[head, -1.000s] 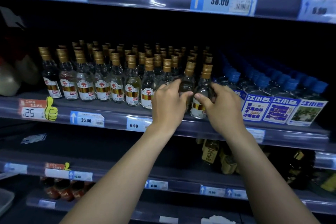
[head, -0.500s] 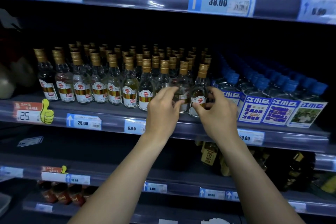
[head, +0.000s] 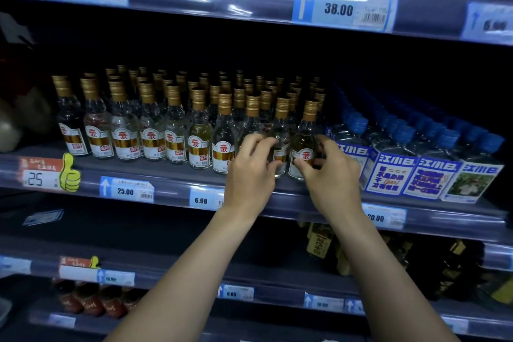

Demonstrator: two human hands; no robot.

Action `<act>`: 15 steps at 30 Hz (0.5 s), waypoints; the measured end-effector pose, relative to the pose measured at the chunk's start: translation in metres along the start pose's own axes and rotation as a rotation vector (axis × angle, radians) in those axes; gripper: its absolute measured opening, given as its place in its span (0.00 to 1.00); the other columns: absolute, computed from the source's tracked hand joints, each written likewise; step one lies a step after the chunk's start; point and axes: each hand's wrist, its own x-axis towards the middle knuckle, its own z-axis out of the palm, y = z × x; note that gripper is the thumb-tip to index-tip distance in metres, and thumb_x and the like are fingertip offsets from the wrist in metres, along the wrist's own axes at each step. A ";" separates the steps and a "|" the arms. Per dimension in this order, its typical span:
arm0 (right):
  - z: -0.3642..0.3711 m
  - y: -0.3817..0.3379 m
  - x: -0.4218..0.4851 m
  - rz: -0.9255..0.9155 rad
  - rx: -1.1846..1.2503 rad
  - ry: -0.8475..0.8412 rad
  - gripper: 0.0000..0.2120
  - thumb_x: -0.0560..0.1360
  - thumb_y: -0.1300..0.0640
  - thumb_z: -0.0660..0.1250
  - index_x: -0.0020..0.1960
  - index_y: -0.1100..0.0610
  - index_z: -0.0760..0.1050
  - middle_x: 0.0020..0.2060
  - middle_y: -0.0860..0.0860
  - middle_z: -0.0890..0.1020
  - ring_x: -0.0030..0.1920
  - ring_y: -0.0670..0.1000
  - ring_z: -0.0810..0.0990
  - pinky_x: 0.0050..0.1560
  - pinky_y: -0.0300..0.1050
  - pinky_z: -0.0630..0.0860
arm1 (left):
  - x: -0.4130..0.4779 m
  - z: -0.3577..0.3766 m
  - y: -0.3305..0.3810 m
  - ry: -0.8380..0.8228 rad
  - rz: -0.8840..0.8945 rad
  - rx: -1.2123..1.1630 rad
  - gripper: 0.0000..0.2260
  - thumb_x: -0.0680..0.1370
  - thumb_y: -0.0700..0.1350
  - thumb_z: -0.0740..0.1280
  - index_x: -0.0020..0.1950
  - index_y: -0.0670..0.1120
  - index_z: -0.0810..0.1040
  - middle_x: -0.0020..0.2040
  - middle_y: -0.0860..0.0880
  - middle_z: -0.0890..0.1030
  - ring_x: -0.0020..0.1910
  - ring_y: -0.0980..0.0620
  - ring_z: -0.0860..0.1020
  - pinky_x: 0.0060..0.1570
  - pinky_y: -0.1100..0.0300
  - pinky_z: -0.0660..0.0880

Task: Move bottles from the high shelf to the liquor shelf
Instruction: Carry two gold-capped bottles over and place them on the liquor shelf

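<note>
at frame centre, the left hand (head: 254,172) curls round a gold-capped bottle (head: 281,130) standing at the front of the middle shelf (head: 166,176). the right hand (head: 333,178) pinches the end bottle (head: 305,136) just right of it.

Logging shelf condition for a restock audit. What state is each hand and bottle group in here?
left hand, fingers curled round the second bottle from the right
right hand, pinching the rightmost gold-capped bottle
gold-capped bottles, upright, capped, in rows
blue-capped bottles, upright, capped, labels facing out
</note>
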 end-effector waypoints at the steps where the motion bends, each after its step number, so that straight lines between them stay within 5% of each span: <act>1: 0.000 0.000 -0.001 -0.012 -0.001 0.004 0.29 0.74 0.49 0.77 0.71 0.55 0.74 0.53 0.51 0.86 0.52 0.51 0.84 0.56 0.52 0.81 | -0.001 -0.001 -0.001 0.002 0.015 -0.021 0.18 0.72 0.37 0.78 0.61 0.41 0.81 0.59 0.47 0.78 0.42 0.57 0.79 0.45 0.65 0.79; 6: -0.013 -0.010 0.001 -0.147 -0.081 0.197 0.25 0.75 0.51 0.77 0.68 0.61 0.78 0.52 0.56 0.85 0.51 0.55 0.83 0.53 0.48 0.81 | -0.002 -0.013 -0.012 0.103 -0.017 -0.076 0.17 0.72 0.43 0.79 0.59 0.44 0.82 0.57 0.51 0.76 0.35 0.61 0.74 0.41 0.68 0.77; 9: -0.021 -0.027 0.015 -0.260 -0.077 0.248 0.18 0.75 0.54 0.77 0.61 0.62 0.81 0.45 0.55 0.83 0.42 0.53 0.80 0.45 0.39 0.71 | 0.003 -0.019 -0.018 0.110 -0.038 -0.025 0.18 0.70 0.47 0.81 0.56 0.42 0.83 0.53 0.49 0.77 0.34 0.60 0.72 0.40 0.64 0.77; 13: -0.032 -0.054 0.049 -0.336 -0.038 0.060 0.19 0.75 0.52 0.76 0.63 0.57 0.82 0.46 0.52 0.83 0.40 0.44 0.75 0.44 0.27 0.64 | 0.005 -0.020 -0.022 0.035 -0.029 0.026 0.17 0.69 0.48 0.82 0.50 0.41 0.82 0.44 0.47 0.78 0.39 0.54 0.75 0.38 0.56 0.78; 15: -0.036 -0.064 0.069 -0.282 -0.032 -0.099 0.21 0.76 0.49 0.75 0.68 0.52 0.80 0.53 0.51 0.85 0.45 0.45 0.78 0.47 0.32 0.70 | 0.004 -0.019 -0.024 0.023 -0.044 0.024 0.17 0.68 0.49 0.82 0.46 0.42 0.81 0.41 0.48 0.77 0.37 0.52 0.75 0.35 0.54 0.77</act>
